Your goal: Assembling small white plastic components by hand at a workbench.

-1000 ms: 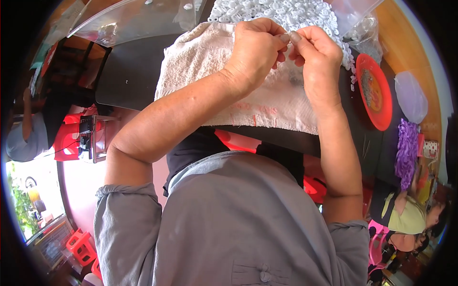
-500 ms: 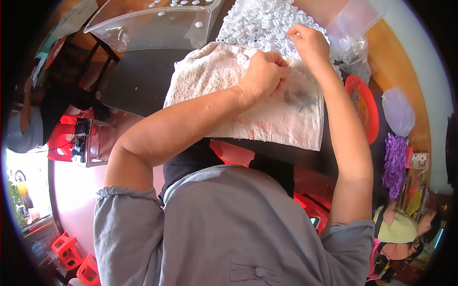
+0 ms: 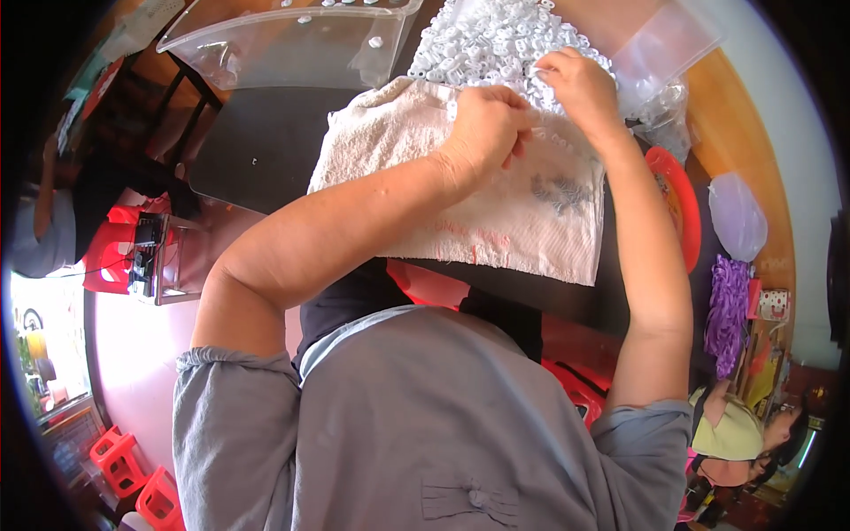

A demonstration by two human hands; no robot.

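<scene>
My left hand (image 3: pixel 489 128) is closed over the towel, thumb and fingers pinched together; whatever is between them is hidden. My right hand (image 3: pixel 583 87) reaches to the pile of small white plastic pieces (image 3: pixel 496 40), its fingertips closed on what looks like one of the pieces. Under my left hand, a cream towel (image 3: pixel 372 133) lies at the table's near edge. A patch of small dark grey bits (image 3: pixel 558 193), too fine to name, rests on the towel's right part. A few white pieces (image 3: pixel 556 140) sit on the towel between my hands.
At the back left stands a clear plastic bin (image 3: pixel 292 53) with a few white pieces. The dark table (image 3: pixel 257 146) holds a red round tray (image 3: pixel 677 208) and clear bags (image 3: pixel 668 115) on the right. Red stools (image 3: pixel 119 460) stand lower left; another person (image 3: pixel 730 425) is far right.
The view has shifted slightly. My right fingertips have moved a little, still at the pile's near right side. My left hand stays pinched over the towel, its fingers turned a little.
</scene>
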